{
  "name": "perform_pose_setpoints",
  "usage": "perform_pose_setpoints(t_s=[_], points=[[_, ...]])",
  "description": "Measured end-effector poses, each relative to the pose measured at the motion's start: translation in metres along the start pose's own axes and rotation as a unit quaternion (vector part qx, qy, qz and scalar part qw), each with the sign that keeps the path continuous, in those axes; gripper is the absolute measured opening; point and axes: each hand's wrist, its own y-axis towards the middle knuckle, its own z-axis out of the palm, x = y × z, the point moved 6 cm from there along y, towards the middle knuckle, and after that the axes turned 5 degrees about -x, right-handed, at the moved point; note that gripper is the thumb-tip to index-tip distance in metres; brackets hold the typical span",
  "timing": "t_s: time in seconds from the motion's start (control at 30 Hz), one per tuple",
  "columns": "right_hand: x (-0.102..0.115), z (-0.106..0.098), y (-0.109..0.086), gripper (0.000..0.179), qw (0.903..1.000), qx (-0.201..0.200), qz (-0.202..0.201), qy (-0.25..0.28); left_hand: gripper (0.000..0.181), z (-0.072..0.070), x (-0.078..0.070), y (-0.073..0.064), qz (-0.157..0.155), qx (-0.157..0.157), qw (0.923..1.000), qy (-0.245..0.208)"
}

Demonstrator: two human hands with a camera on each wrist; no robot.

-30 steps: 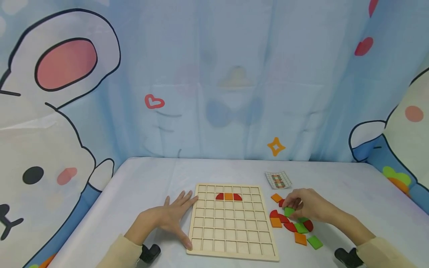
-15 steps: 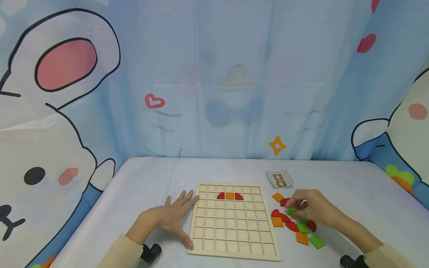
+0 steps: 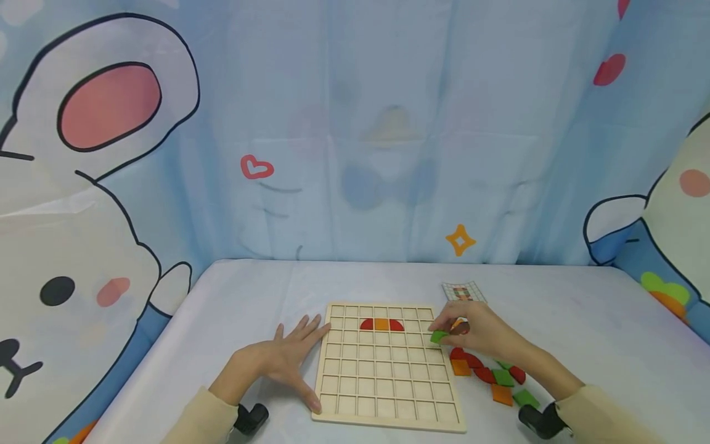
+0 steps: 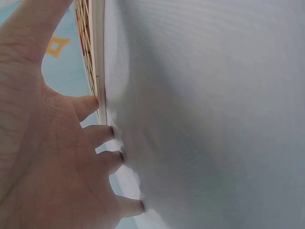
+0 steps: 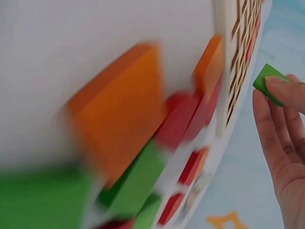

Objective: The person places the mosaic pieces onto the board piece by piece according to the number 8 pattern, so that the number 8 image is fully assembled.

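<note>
My right hand (image 3: 479, 327) pinches a green square tile (image 3: 438, 337) between thumb and fingers, over the right edge of a wooden grid board (image 3: 383, 370). In the right wrist view the green tile (image 5: 270, 82) is raised off the table. Near the board's top row lie two red quarter-round tiles (image 3: 367, 324) with an orange square tile (image 3: 381, 324) between them. My left hand (image 3: 283, 361) is spread with straight fingers at the board's left edge, its thumb on the lower left corner. In the left wrist view the fingertips (image 4: 90, 104) touch the board's side and the tablecloth.
Right of the board lies a loose group of red tiles (image 3: 485, 375), orange tiles (image 3: 501, 394) and green tiles (image 3: 526, 398). A small printed pattern card (image 3: 471, 292), partly behind my right hand, lies at the back. White cloth (image 3: 266, 290) covers the table.
My right hand has picked the green tile out of the loose group and carried it left to the board's right edge. The left hand keeps its place.
</note>
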Motion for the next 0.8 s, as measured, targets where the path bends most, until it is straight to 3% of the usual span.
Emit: perform_pose_setpoints(t_s=[0.13,0.37,0.8], points=[[0.007,0.017,0.016,0.022,0.9995,0.023,0.016,0.019,0.133,0.001,0.0,0.001,-0.003,0.002,1.0,0.0],[0.013,0.038,0.037,0.02,0.998,0.049,0.006,0.039,0.134,0.0,-0.001,0.001,0.001,0.003,1.0,-0.006],[0.012,0.053,0.05,0.018,0.996,0.082,0.019,0.029,0.135,0.001,0.002,0.001,-0.007,0.005,1.0,0.001]])
